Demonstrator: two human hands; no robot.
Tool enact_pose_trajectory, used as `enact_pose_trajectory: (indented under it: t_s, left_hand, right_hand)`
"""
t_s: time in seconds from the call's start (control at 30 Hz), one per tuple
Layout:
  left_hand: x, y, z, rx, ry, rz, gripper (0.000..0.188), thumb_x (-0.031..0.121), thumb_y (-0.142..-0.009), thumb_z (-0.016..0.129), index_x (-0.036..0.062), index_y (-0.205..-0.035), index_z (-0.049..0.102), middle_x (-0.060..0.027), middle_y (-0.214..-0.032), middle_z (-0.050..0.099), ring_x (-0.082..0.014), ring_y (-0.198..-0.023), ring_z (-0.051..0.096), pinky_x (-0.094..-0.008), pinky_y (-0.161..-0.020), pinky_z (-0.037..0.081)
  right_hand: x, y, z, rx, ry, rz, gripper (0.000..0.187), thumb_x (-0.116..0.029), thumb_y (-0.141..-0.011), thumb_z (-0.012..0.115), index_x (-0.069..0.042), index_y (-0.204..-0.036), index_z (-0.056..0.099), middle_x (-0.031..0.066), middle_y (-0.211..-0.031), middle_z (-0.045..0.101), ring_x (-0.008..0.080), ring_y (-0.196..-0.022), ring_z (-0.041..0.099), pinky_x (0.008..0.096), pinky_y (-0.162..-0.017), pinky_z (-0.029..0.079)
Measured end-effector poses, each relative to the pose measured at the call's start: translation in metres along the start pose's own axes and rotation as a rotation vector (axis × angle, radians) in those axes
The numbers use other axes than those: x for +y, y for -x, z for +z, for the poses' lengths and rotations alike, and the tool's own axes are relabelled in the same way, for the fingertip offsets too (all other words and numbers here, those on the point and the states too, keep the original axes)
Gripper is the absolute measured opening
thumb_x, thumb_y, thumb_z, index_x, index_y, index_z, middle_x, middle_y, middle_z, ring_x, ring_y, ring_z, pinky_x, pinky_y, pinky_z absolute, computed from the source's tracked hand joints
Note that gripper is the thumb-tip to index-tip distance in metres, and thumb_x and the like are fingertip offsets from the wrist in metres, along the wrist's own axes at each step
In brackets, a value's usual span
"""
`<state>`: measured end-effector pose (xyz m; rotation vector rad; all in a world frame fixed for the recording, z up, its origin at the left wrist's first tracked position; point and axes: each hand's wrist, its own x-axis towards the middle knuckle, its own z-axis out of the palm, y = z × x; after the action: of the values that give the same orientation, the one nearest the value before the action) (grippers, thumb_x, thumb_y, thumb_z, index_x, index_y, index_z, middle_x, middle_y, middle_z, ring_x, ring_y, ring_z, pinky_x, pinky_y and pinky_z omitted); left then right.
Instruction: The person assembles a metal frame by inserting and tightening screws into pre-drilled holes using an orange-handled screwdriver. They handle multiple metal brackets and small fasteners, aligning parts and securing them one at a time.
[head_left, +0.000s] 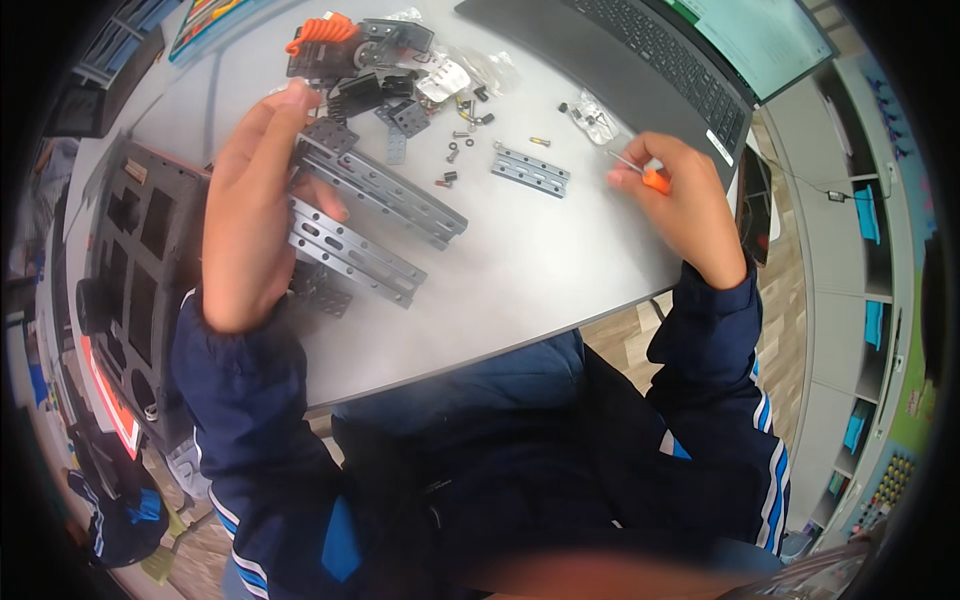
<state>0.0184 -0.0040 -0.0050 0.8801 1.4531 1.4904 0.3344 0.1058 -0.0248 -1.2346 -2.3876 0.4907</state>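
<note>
Here's my left hand (250, 205), wrapped about the near-left end of a metal frame (390, 195), its two long slotted rails slanting out over the white table (510, 265), fingers showing between them! Across on the other side my right hand (695, 185) is clamped on an orange-handled screwdriver (656, 181), thin shaft pointing left, well apart from the frame, and between the two lies a loose slotted plate (530, 173), with small screws (453, 154) scattered to its left!

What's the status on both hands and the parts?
Left hand at two slotted metal channels, grip unclear. Right hand holding orange-handled tool. Loose screws, short metal piece on table between hands.
</note>
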Motion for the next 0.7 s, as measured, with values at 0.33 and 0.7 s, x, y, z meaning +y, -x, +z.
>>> enact_pose_trajectory:
  t_s: [0.33,0.7]
  left_hand:
    - [0.0,0.0,0.002,-0.021,-0.006,0.051,0.038,0.036,-0.104,0.061,0.0004,-0.119,0.065,-0.006,-0.111,0.063,-0.0118,-0.076,0.062,-0.0254,-0.058,0.051]
    - [-0.003,0.001,0.001,-0.051,0.008,0.059,0.036,0.034,-0.105,0.06,0.0027,-0.12,0.064,-0.0056,-0.107,0.064,-0.0124,-0.075,0.063,-0.0261,-0.057,0.052]
  right_hand:
    - [-0.023,-0.103,0.036,-0.325,-0.004,-0.34,0.012,-0.014,-0.08,0.079,-0.003,-0.084,0.076,0.0167,-0.078,0.071,0.0332,-0.075,0.069,0.0398,-0.071,0.054]
    - [0.003,-0.118,-0.002,-0.121,-0.237,-0.275,0.019,-0.014,-0.089,0.079,-0.002,-0.103,0.078,0.0033,-0.091,0.073,0.0125,-0.086,0.065,0.0273,-0.08,0.051]
